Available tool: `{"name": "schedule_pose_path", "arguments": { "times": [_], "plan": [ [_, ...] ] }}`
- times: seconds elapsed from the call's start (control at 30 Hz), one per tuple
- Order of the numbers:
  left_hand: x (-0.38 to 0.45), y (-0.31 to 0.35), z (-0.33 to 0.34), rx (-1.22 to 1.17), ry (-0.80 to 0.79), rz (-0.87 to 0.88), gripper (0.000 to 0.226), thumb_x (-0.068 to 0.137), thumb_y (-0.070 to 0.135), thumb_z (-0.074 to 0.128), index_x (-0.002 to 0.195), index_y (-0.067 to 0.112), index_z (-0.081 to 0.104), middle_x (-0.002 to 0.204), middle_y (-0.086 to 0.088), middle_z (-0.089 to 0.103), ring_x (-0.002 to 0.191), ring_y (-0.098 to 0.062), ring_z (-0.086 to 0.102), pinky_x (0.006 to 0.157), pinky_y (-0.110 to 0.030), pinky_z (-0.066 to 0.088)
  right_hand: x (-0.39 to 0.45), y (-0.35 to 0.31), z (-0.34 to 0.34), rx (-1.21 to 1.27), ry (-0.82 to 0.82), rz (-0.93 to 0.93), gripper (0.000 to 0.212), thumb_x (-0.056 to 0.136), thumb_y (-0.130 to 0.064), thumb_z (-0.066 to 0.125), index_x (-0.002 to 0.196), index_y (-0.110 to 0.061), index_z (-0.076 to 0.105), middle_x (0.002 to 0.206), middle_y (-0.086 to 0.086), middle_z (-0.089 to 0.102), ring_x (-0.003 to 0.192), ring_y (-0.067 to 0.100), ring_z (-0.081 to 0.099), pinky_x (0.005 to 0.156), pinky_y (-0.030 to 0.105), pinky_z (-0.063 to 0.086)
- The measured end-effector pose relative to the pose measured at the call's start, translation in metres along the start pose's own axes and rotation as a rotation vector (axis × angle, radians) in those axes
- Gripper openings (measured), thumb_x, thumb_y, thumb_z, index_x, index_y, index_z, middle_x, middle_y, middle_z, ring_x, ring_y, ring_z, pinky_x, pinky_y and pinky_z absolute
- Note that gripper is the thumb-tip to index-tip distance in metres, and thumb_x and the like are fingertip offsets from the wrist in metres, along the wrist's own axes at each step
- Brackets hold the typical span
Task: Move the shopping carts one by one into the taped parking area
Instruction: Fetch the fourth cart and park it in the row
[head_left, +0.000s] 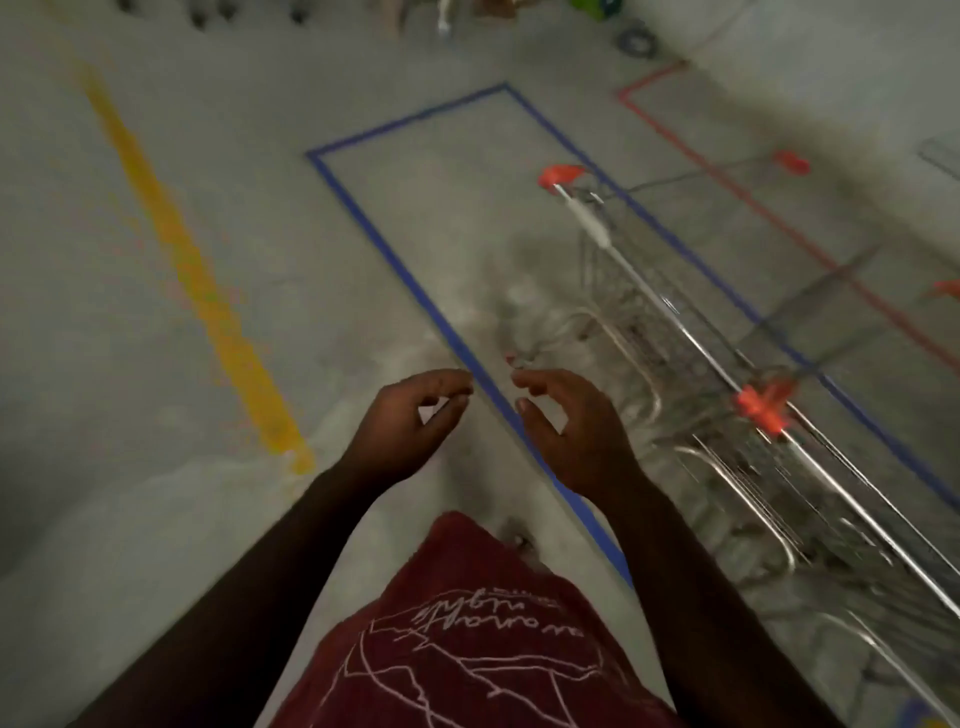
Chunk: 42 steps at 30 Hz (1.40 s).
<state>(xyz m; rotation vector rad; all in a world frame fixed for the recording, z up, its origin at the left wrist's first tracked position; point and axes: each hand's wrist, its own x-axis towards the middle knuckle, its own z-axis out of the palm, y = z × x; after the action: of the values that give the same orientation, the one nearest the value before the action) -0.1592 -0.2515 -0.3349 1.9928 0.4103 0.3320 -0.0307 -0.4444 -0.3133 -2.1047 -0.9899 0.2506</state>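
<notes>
Head view: carts (727, 364) straddle blue tape (374, 234).

Left hand (410, 421), right hand (566, 426) loosely curled, empty

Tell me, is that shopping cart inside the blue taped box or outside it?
Partly in. The shopping cart straddles the right-hand line of the blue tape rectangle, with its left side inside. Motion blur hides the wheels.

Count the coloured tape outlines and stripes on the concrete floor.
3: a yellow stripe on the left, a blue rectangular tape outline in the middle, a red tape outline at the right. More may lie outside the view.
</notes>
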Motion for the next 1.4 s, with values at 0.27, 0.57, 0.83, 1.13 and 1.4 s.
{"name": "schedule_pose_path", "arguments": {
  "times": [0.27, 0.57, 0.83, 1.13, 1.4],
  "plan": [
    [0.038, -0.065, -0.106, -0.003, 0.211, -0.160, 0.021, 0.102, 0.018, 0.066, 0.121, 0.017, 0.073, 0.119, 0.013, 0.074, 0.110, 0.000, 0.069, 0.082, -0.015, 0.051, 0.144, -0.023, 0.085, 0.075, -0.170, -0.174, 0.028, 0.098, -0.030, 0.063, 0.122, -0.019, 0.073, 0.117, -0.010, 0.072, 0.108, 0.009, 0.067, 0.094, 0.038, 0.055],
    [0.178, -0.122, -0.221, 0.049, 0.359, -0.234, 0.033, 0.101, 0.028, 0.064, 0.132, 0.016, 0.067, 0.116, 0.013, 0.075, 0.113, -0.006, 0.070, 0.100, -0.045, 0.056, 0.350, -0.037, 0.164, 0.170, -0.255, -0.201, 0.023, 0.100, -0.021, 0.068, 0.122, -0.022, 0.074, 0.115, -0.015, 0.070, 0.110, 0.004, 0.065, 0.098, 0.034, 0.054],
    [0.299, -0.155, -0.319, 0.057, 0.481, -0.248, 0.029, 0.102, 0.022, 0.066, 0.130, 0.018, 0.069, 0.117, 0.014, 0.075, 0.112, -0.005, 0.070, 0.101, -0.044, 0.055, 0.525, -0.089, 0.208, 0.091, -0.391, -0.337, 0.031, 0.100, -0.032, 0.065, 0.130, -0.025, 0.071, 0.124, -0.013, 0.071, 0.115, 0.005, 0.063, 0.101, 0.030, 0.052],
    [0.424, -0.245, -0.455, 0.023, 0.537, -0.227, 0.035, 0.098, 0.033, 0.062, 0.131, 0.020, 0.068, 0.118, 0.015, 0.074, 0.112, -0.002, 0.069, 0.101, -0.045, 0.055, 0.709, -0.143, 0.300, 0.032, -0.394, -0.362, 0.030, 0.100, -0.030, 0.067, 0.130, -0.026, 0.070, 0.126, -0.011, 0.071, 0.116, 0.005, 0.063, 0.100, 0.023, 0.050],
    [0.545, -0.319, -0.632, 0.062, 0.472, -0.139, 0.029, 0.101, 0.026, 0.068, 0.129, 0.020, 0.071, 0.122, 0.014, 0.072, 0.115, -0.002, 0.066, 0.101, -0.027, 0.052, 0.869, -0.229, 0.406, 0.029, -0.350, -0.304, 0.029, 0.099, -0.027, 0.069, 0.128, -0.027, 0.072, 0.123, -0.018, 0.069, 0.112, -0.003, 0.062, 0.098, 0.007, 0.042]
  ]
}}
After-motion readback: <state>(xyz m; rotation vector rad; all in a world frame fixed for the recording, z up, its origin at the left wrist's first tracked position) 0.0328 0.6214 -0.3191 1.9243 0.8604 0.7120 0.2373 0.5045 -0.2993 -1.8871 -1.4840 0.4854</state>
